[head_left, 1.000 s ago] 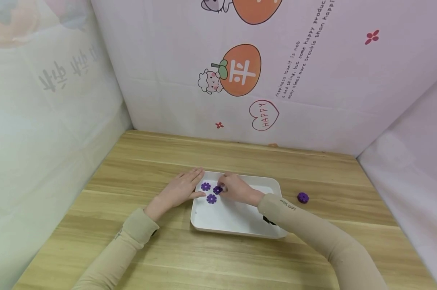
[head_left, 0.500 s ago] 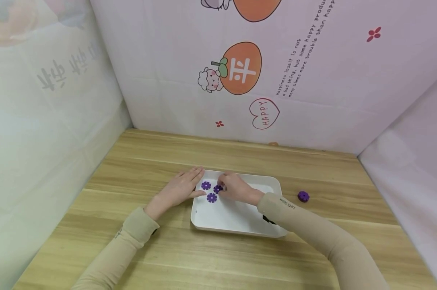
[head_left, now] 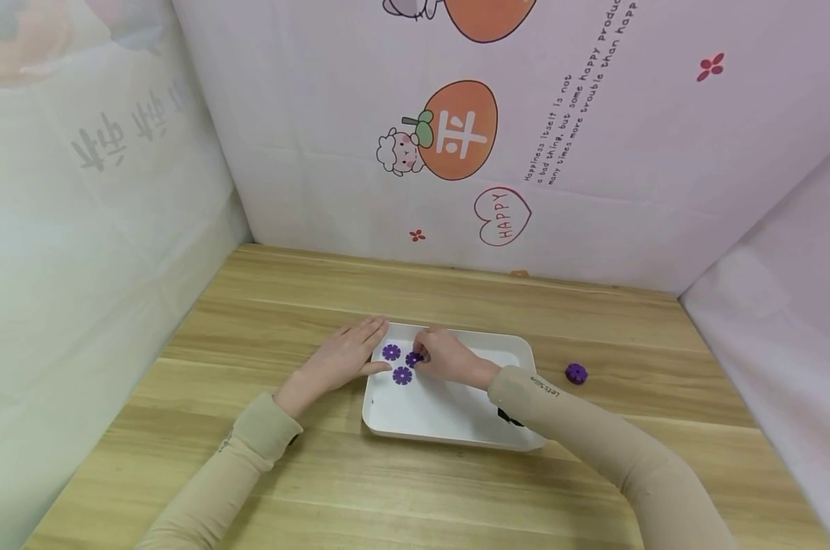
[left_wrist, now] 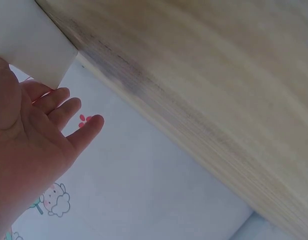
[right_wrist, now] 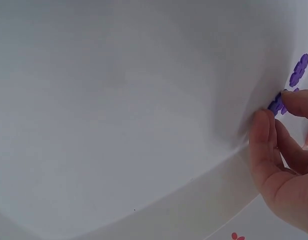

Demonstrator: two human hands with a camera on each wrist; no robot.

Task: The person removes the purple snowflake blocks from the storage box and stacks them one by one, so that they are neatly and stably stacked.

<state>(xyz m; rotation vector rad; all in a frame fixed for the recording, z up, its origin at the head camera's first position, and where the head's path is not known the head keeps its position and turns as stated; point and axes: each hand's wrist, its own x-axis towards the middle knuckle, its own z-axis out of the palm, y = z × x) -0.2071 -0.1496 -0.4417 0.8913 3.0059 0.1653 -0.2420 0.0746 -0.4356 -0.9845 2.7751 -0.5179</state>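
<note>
In the head view my right hand [head_left: 449, 357] is inside a white tray [head_left: 449, 416], its fingers pinching a purple notched disc [head_left: 413, 360] near the tray's left end. Two more flat purple discs lie beside it: one purple disc [head_left: 390, 352] toward the back left, another purple disc [head_left: 402, 375] toward the front. In the right wrist view, thumb and fingers partly cover the pinched disc [right_wrist: 276, 105]. My left hand [head_left: 346, 357] rests at the tray's left rim, fingers extended along the edge and thumb reaching over the inside. The left wrist view shows that hand [left_wrist: 39, 120] against the tray wall [left_wrist: 36, 45].
Right of the tray, a thick purple notched piece [head_left: 576, 373], seemingly stacked discs, sits on the wooden table [head_left: 305, 473]. White printed sheets [head_left: 319, 153] rise behind the table and at both sides.
</note>
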